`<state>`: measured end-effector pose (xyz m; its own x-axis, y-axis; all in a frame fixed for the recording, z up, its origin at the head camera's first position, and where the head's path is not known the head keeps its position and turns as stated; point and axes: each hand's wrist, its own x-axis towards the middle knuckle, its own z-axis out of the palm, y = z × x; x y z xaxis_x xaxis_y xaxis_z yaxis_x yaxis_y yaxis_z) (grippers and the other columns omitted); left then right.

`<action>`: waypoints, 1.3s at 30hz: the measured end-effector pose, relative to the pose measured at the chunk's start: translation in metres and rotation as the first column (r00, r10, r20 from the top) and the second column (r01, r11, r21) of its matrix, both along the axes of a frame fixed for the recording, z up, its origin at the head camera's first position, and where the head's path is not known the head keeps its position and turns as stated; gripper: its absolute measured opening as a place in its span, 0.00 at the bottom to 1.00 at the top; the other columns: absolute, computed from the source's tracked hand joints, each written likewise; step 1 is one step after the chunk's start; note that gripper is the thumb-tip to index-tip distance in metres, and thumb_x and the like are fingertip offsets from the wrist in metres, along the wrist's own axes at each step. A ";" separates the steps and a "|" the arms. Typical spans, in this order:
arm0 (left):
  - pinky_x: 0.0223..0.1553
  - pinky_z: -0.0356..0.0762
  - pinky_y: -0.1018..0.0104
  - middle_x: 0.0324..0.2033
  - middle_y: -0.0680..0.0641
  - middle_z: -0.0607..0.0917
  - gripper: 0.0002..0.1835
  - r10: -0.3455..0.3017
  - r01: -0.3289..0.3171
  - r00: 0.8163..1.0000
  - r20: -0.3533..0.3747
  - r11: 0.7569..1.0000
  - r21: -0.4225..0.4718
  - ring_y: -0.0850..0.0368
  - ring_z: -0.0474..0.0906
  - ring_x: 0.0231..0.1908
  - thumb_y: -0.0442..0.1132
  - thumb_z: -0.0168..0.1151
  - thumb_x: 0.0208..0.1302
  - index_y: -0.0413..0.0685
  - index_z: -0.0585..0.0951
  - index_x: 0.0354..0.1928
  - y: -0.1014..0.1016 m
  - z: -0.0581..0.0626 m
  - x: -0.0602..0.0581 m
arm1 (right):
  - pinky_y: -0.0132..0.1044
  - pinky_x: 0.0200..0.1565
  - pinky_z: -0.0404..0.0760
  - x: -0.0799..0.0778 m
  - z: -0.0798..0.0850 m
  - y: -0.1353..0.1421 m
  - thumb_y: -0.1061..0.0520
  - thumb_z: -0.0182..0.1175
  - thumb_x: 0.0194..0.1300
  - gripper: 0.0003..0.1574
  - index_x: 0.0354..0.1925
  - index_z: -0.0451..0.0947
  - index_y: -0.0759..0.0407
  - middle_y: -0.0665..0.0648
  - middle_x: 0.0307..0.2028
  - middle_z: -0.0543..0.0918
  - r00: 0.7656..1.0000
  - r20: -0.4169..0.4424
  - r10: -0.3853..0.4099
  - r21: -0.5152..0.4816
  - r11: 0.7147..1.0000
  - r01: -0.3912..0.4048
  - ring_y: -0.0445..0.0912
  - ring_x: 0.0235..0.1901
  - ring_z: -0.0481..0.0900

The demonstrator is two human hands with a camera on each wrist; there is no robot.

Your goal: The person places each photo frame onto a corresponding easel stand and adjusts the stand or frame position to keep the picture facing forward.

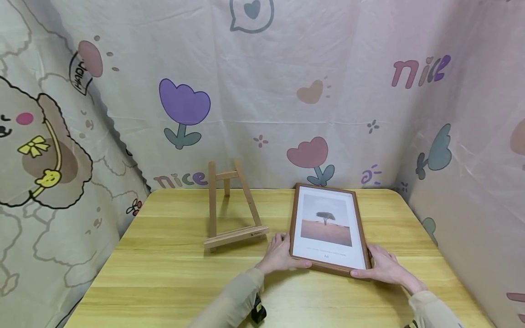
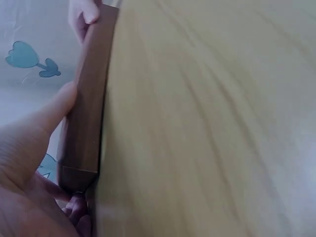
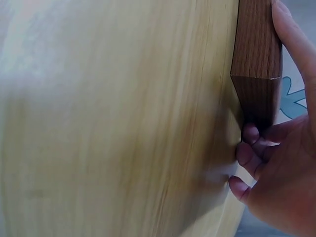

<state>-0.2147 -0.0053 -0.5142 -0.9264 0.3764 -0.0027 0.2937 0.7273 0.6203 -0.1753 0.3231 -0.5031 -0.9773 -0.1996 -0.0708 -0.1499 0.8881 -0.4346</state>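
A brown wooden picture frame (image 1: 326, 223), with a print of a lone tree, lies face up on the right half of the table. My left hand (image 1: 280, 256) grips its near left corner, thumb along the near edge and fingers at the left side. At the near right corner my right hand (image 1: 383, 265) holds it the same way. In the left wrist view the thumb presses the frame's thick edge (image 2: 89, 103), and fingertips reach below the corner. The right wrist view shows curled fingers (image 3: 249, 155) beside the frame's lower corner (image 3: 256, 94), close over the tabletop.
A small wooden easel (image 1: 236, 237) with a front ledge stands left of the frame on the wooden table (image 1: 164, 273). Patterned curtain cloth (image 1: 254, 91) hangs behind the table and along both sides.
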 end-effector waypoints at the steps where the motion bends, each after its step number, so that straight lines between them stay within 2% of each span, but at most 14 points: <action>1: 0.55 0.70 0.55 0.54 0.38 0.72 0.61 0.008 -0.008 1.000 0.011 1.000 0.009 0.50 0.67 0.51 0.66 0.78 0.42 0.39 0.65 0.72 0.001 0.001 0.000 | 0.80 0.57 0.58 0.000 0.000 0.000 0.34 0.74 0.50 0.72 0.72 0.54 0.77 0.82 0.67 0.65 1.000 0.004 -0.003 -0.008 1.000 0.003 0.79 0.66 0.60; 5: 0.56 0.70 0.52 0.54 0.38 0.72 0.59 0.038 -0.039 0.999 0.027 0.998 0.041 0.50 0.67 0.51 0.62 0.82 0.38 0.44 0.67 0.71 0.002 0.002 0.000 | 0.81 0.58 0.57 0.002 0.000 -0.001 0.36 0.75 0.50 0.71 0.72 0.54 0.78 0.83 0.67 0.63 1.000 0.014 -0.001 -0.050 0.999 0.001 0.80 0.67 0.57; 8: 0.58 0.69 0.50 0.56 0.38 0.72 0.58 0.055 -0.056 0.998 0.025 0.997 0.051 0.49 0.67 0.52 0.62 0.83 0.37 0.47 0.68 0.71 0.003 0.002 0.000 | 0.81 0.57 0.59 0.002 0.000 -0.001 0.37 0.76 0.50 0.69 0.72 0.55 0.76 0.82 0.67 0.65 1.000 0.002 0.015 -0.082 0.996 -0.015 0.79 0.66 0.59; 16: 0.58 0.68 0.49 0.56 0.36 0.73 0.58 0.082 -0.083 0.996 0.021 0.993 0.078 0.46 0.67 0.53 0.60 0.84 0.35 0.46 0.69 0.70 0.006 -0.002 0.002 | 0.75 0.58 0.67 0.003 -0.005 0.002 0.42 0.77 0.50 0.68 0.72 0.55 0.78 0.82 0.66 0.66 0.998 -0.042 0.046 -0.169 0.984 -0.053 0.76 0.65 0.64; 19: 0.58 0.68 0.48 0.56 0.36 0.73 0.58 0.086 -0.087 0.996 0.020 0.992 0.088 0.46 0.68 0.54 0.60 0.85 0.35 0.46 0.69 0.70 0.007 -0.001 0.003 | 0.77 0.59 0.63 0.003 -0.007 0.003 0.43 0.77 0.51 0.69 0.73 0.52 0.78 0.82 0.67 0.63 0.998 -0.033 0.047 -0.185 0.981 -0.052 0.77 0.66 0.60; 21: 0.59 0.68 0.48 0.57 0.35 0.74 0.59 0.088 -0.090 0.996 0.022 0.992 0.092 0.45 0.68 0.54 0.59 0.85 0.35 0.45 0.69 0.70 0.007 0.000 0.004 | 0.79 0.59 0.60 0.004 -0.006 0.003 0.43 0.76 0.52 0.69 0.74 0.51 0.78 0.83 0.68 0.61 0.999 -0.017 0.043 -0.200 0.979 -0.045 0.78 0.68 0.56; 25: 0.63 0.67 0.45 0.58 0.34 0.73 0.61 0.097 -0.100 0.995 0.036 0.990 0.101 0.42 0.69 0.56 0.58 0.85 0.35 0.39 0.66 0.72 0.007 0.000 0.006 | 0.80 0.57 0.58 0.006 -0.004 0.002 0.43 0.75 0.54 0.68 0.74 0.50 0.77 0.82 0.68 0.60 0.999 0.000 0.038 -0.213 0.976 -0.037 0.77 0.68 0.56; 28: 0.68 0.64 0.42 0.61 0.31 0.72 0.64 0.098 -0.104 0.994 0.053 0.988 0.112 0.38 0.69 0.61 0.58 0.84 0.37 0.34 0.63 0.74 0.007 0.000 0.008 | 0.78 0.57 0.61 0.008 -0.004 0.001 0.43 0.75 0.54 0.66 0.73 0.52 0.76 0.80 0.67 0.63 0.999 -0.010 0.031 -0.214 0.976 -0.033 0.74 0.67 0.61; 33: 0.73 0.58 0.39 0.69 0.27 0.67 0.66 0.087 -0.096 0.993 0.074 0.987 0.132 0.32 0.64 0.69 0.56 0.83 0.41 0.31 0.57 0.75 0.009 0.000 0.012 | 0.76 0.59 0.63 0.008 -0.005 0.003 0.44 0.75 0.55 0.66 0.74 0.50 0.77 0.79 0.66 0.62 1.000 -0.004 0.030 -0.235 0.972 -0.030 0.73 0.66 0.61; 35: 0.74 0.56 0.39 0.70 0.27 0.65 0.66 0.084 -0.094 0.994 0.074 0.985 0.143 0.32 0.62 0.71 0.55 0.83 0.42 0.30 0.56 0.76 0.009 -0.001 0.013 | 0.73 0.60 0.65 0.008 -0.005 0.004 0.45 0.75 0.55 0.67 0.74 0.48 0.77 0.80 0.67 0.60 0.999 0.003 0.035 -0.249 0.968 -0.033 0.74 0.67 0.60; 36: 0.75 0.55 0.39 0.71 0.27 0.64 0.66 0.081 -0.091 0.994 0.070 0.986 0.142 0.32 0.61 0.72 0.55 0.83 0.42 0.30 0.56 0.76 0.009 -0.001 0.014 | 0.67 0.62 0.67 0.007 -0.005 0.004 0.46 0.75 0.56 0.68 0.75 0.47 0.77 0.80 0.68 0.59 0.999 0.004 0.041 -0.267 0.963 -0.039 0.73 0.68 0.59; 39: 0.75 0.52 0.39 0.72 0.28 0.63 0.66 0.070 -0.080 0.995 0.067 0.985 0.153 0.32 0.59 0.73 0.55 0.82 0.43 0.30 0.54 0.76 0.010 -0.002 0.017 | 0.37 0.69 0.65 0.005 -0.006 0.005 0.49 0.74 0.57 0.69 0.77 0.41 0.73 0.80 0.72 0.55 0.998 0.005 0.055 -0.340 0.939 -0.050 0.74 0.71 0.54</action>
<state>-0.1981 0.0047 -0.5158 -0.9519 0.3065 -0.0074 0.1999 0.6388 0.7429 -0.1699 0.3283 -0.5092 -0.9641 -0.2654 -0.0040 -0.1838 0.6785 -0.7112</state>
